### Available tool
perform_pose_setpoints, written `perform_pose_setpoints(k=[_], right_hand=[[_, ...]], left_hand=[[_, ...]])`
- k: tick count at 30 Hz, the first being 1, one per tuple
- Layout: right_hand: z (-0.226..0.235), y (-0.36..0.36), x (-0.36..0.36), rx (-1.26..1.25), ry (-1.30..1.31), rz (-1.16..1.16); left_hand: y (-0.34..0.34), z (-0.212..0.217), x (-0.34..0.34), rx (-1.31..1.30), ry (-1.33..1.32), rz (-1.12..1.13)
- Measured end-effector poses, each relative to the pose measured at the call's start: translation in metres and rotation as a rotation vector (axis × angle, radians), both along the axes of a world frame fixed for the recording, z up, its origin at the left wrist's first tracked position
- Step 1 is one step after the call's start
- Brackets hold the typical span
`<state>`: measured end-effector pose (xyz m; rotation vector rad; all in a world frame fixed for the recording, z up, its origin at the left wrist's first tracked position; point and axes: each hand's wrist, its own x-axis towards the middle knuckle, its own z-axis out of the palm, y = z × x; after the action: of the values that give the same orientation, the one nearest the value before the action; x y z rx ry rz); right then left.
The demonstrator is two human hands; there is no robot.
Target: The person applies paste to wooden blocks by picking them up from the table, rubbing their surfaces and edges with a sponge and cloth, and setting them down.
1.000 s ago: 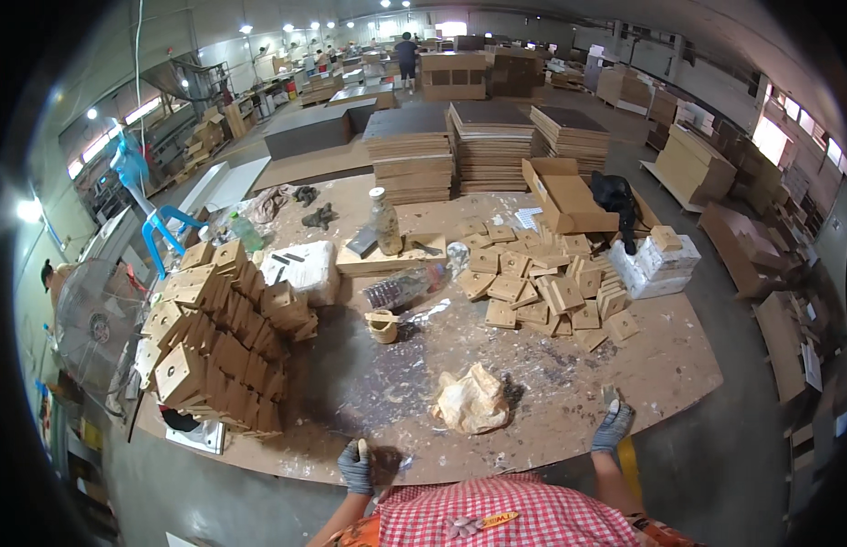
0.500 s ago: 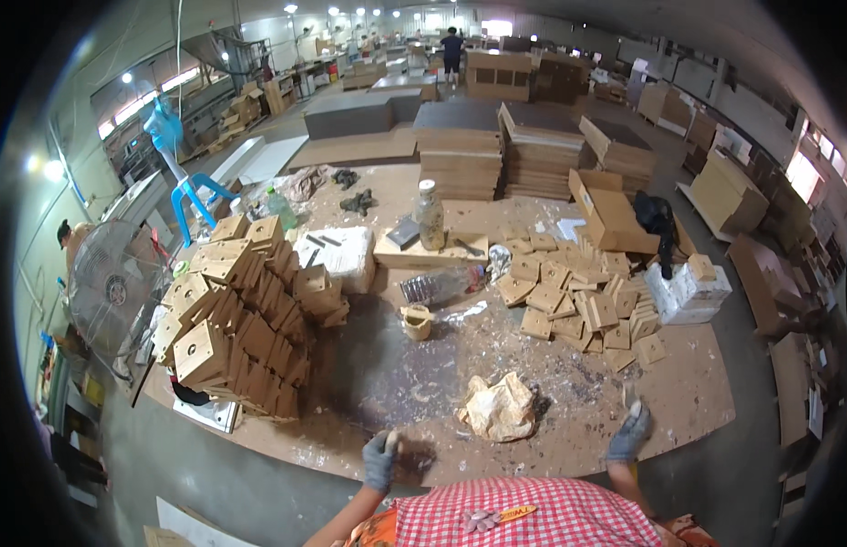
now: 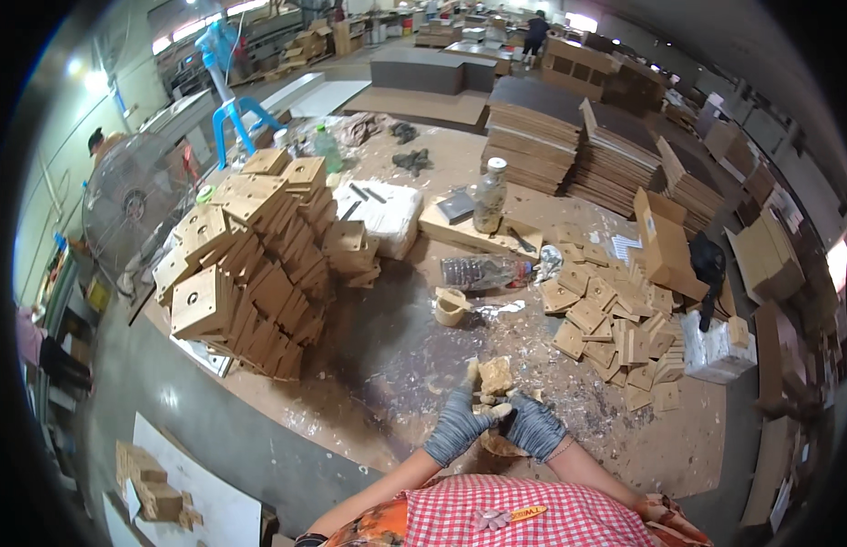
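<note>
Both my hands wear grey gloves with lighter fingertips and meet close together above the near part of the worktable. Between them is a crumpled yellowish-tan rag; whether it is cloth or paper I cannot tell. My left hand is closed on the rag's left side, thumb pointing inward. From the right, my right hand grips it too, its fingers partly hidden. Part of the rag hangs below the hands. Beyond them stands a small tan cup beside a clear plastic bottle lying on its side.
Stacked wooden blocks with holes rise at the left. A loose heap of similar blocks lies at the right, near an open cardboard box. A glass jar stands on a wooden board. A fan is at far left.
My hands have come from wide apart to meet at the rag, which is now lifted and gripped between them. The whole view has swung, shifting the table's things rightward.
</note>
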<state>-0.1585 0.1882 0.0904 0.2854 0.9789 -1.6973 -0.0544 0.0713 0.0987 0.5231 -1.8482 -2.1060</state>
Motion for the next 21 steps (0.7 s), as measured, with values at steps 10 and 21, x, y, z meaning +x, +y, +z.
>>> perform_pose_setpoints(k=[10, 21], right_hand=[[-0.005, -0.046, -0.050, 0.017, 0.476, 0.653], [-0.046, -0.176, -0.133, 0.584, 1.711, 0.453]], left_hand=[[-0.028, -0.019, 0.015, 0.273, 0.273, 0.500], [-0.033, -0.015, 0.030, 0.606, 0.200, 0.243]])
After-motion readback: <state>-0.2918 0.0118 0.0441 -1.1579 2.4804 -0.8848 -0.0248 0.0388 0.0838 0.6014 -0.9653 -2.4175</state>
